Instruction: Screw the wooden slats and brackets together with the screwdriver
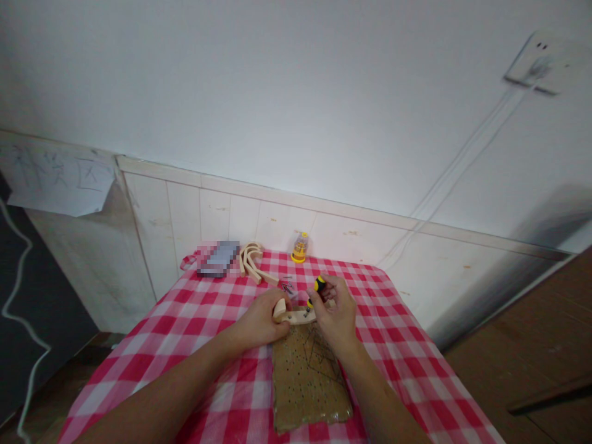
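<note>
My left hand is closed around one end of a pale curved wooden piece, steadying it at the far edge of a brown cardboard sheet. In my right hand is a yellow-and-black screwdriver, held tilted between the fingers. Its tip points down at the wooden piece, close to a small dark screw or hole. Whether the tip touches is too small to tell. The cardboard has many small holes and some drawn lines.
Several curved wooden pieces lie at the back left beside a blurred phone-like slab. A yellow-capped clear container stands near the wall. Small metal parts lie beyond my left hand. A red-and-white checked cloth covers the table.
</note>
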